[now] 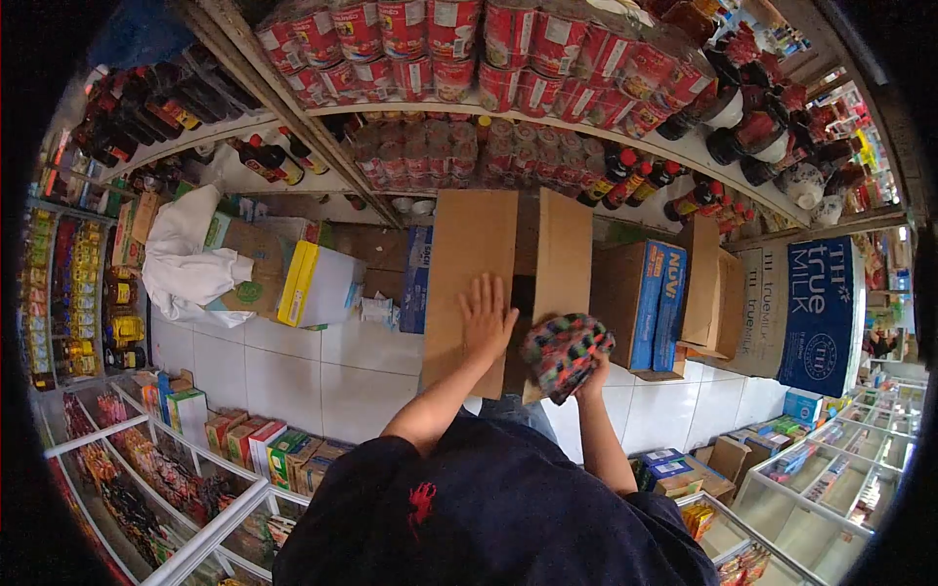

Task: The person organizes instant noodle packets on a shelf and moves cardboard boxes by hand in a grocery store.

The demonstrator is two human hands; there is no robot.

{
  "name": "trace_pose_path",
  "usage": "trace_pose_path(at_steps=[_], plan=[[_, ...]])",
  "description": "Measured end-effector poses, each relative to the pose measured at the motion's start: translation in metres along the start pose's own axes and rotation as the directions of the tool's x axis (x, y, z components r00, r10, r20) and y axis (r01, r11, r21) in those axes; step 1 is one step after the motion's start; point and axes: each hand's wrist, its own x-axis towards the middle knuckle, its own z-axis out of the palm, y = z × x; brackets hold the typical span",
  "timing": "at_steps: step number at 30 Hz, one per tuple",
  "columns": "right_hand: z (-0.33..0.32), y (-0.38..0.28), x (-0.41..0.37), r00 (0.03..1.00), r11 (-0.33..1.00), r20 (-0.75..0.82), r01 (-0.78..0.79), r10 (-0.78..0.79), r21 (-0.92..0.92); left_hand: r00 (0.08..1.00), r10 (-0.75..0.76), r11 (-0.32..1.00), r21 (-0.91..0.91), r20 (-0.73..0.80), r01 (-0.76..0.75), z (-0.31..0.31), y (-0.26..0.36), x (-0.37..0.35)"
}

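Dark shirt (489,508) blocks the lower view. My right hand (592,376) has its grip closed on a multicoloured cloth (565,352), fingers hidden behind it, at the open cardboard box (479,264). My left hand (487,317) lies open, flat on the box flap. Box inside too dark to read. Blue-sided carton (657,293) stands beside, on floor tiles (322,371).

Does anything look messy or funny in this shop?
Yes. A white cloth lies crumpled over a tilted heap of boxes on the floor, left of the open cardboard box that the left hand touches. The right hand grips a colourful cloth.
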Motion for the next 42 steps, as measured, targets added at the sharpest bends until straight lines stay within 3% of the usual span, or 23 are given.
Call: trace_pose_path(at_steps=[1, 2, 4, 5, 6, 8, 12, 15, 16, 18, 20, 21, 22, 24, 25, 27, 29, 31, 32, 34, 37, 40, 42], plan=[[-0.005, -0.002, 0.001, 0.998, 1.000, -0.062, 0.007, -0.006, 0.021, 0.988, 0.156, 0.980, -0.120, -0.019, -0.157, 0.004, 0.001, 0.000], [-0.013, 0.000, 0.006, 0.998, 1.000, -0.068, 0.014, -0.012, 0.018, 0.987, 0.160, 0.979, -0.128, -0.017, -0.161, 0.008, 0.000, -0.001], [-0.032, 0.009, 0.020, 0.985, 0.997, -0.175, -0.014, 0.001, -0.071, 0.849, 0.525, 0.841, 0.122, 0.056, -0.528, 0.012, -0.005, -0.004], [-0.026, 0.009, 0.019, 0.976, 0.988, -0.218, -0.048, 0.015, -0.146, 0.853, 0.497, 0.862, 0.017, 0.157, -0.506, -0.002, -0.002, -0.003], [-0.071, 0.025, 0.043, 0.977, 0.980, -0.215, -0.039, -0.004, -0.194, 0.851, 0.499, 0.861, 0.016, 0.161, -0.508, -0.005, -0.002, -0.003], [-0.090, 0.032, 0.058, 0.968, 0.963, -0.251, -0.059, -0.009, -0.262, 0.845, 0.520, 0.854, -0.061, 0.125, -0.517, -0.007, -0.002, -0.002], [-0.038, 0.012, 0.042, 0.974, 0.955, -0.214, -0.128, 0.070, -0.269, 0.872, 0.452, 0.889, -0.019, 0.189, -0.457, 0.000, 0.010, 0.002], [-0.033, 0.002, 0.044, 0.981, 0.915, -0.169, 0.021, -0.097, -0.402, 0.913, 0.385, 0.916, 0.064, 0.135, -0.395, 0.007, 0.012, 0.002], [-0.036, -0.004, 0.044, 0.980, 0.915, -0.173, 0.018, -0.095, -0.403, 0.919, 0.364, 0.926, 0.043, 0.153, -0.374, 0.008, 0.012, 0.002], [-0.006, -0.029, 0.040, 0.958, 0.835, -0.065, 0.207, -0.278, -0.510, 0.923, 0.343, 0.936, 0.023, 0.175, -0.352, 0.009, 0.011, 0.002], [0.012, -0.053, 0.042, 0.945, 0.859, -0.049, 0.270, -0.322, -0.434, 0.917, 0.326, 0.935, 0.061, 0.229, -0.348, 0.010, 0.010, 0.003], [0.018, -0.067, 0.047, 0.926, 0.788, 0.012, 0.328, -0.377, -0.522, 0.917, 0.325, 0.936, 0.057, 0.232, -0.347, 0.012, 0.011, 0.003], [0.023, -0.078, 0.048, 0.938, 0.857, -0.073, 0.274, -0.338, -0.437, 0.915, 0.305, 0.937, 0.091, 0.264, -0.338, 0.014, 0.011, 0.003], [0.079, -0.102, 0.037, 0.940, 0.827, -0.023, 0.288, -0.341, -0.482, 0.914, 0.280, 0.935, 0.132, 0.293, -0.328, 0.016, 0.011, 0.006], [0.075, -0.108, 0.052, 0.941, 0.828, -0.019, 0.287, -0.337, -0.481, 0.914, 0.270, 0.933, 0.151, 0.302, -0.326, 0.016, 0.012, 0.005], [0.073, -0.123, 0.083, 0.912, 0.272, 0.249, 0.343, -0.327, -0.899, 0.917, 0.255, 0.933, 0.173, 0.305, -0.317, 0.018, 0.013, 0.005], [0.101, -0.117, 0.107, 0.835, -0.164, 0.421, 0.388, -0.355, -0.907, 0.918, 0.249, 0.948, 0.117, 0.310, -0.296, 0.021, 0.011, 0.005], [0.102, -0.098, 0.145, 0.672, -0.511, 0.699, 0.524, -0.243, -0.681, 0.924, 0.261, 0.943, 0.130, 0.279, -0.306, 0.020, 0.010, 0.005], [0.098, -0.086, 0.164, 0.674, -0.509, 0.699, 0.526, -0.239, -0.682, 0.929, 0.272, 0.940, 0.137, 0.253, -0.312, 0.021, 0.012, 0.004], [0.087, -0.063, 0.186, 0.668, -0.586, 0.717, 0.667, 0.198, -0.460, 0.926, 0.270, 0.938, 0.146, 0.264, -0.315, 0.023, 0.013, 0.003], [0.077, -0.051, 0.188, 0.615, -0.512, 0.787, 0.694, 0.056, -0.506, 0.922, 0.268, 0.939, 0.137, 0.280, -0.315, 0.019, 0.008, 0.007], [0.043, -0.049, 0.153, 0.549, -0.468, 0.821, 0.774, 0.157, -0.427, 0.919, 0.252, 0.947, 0.119, 0.305, -0.299, 0.018, 0.012, 0.005], [0.010, -0.029, 0.112, 0.577, -0.479, 0.816, 0.722, 0.017, -0.500, 0.918, 0.249, 0.941, 0.146, 0.308, -0.305, 0.017, 0.013, 0.007]])
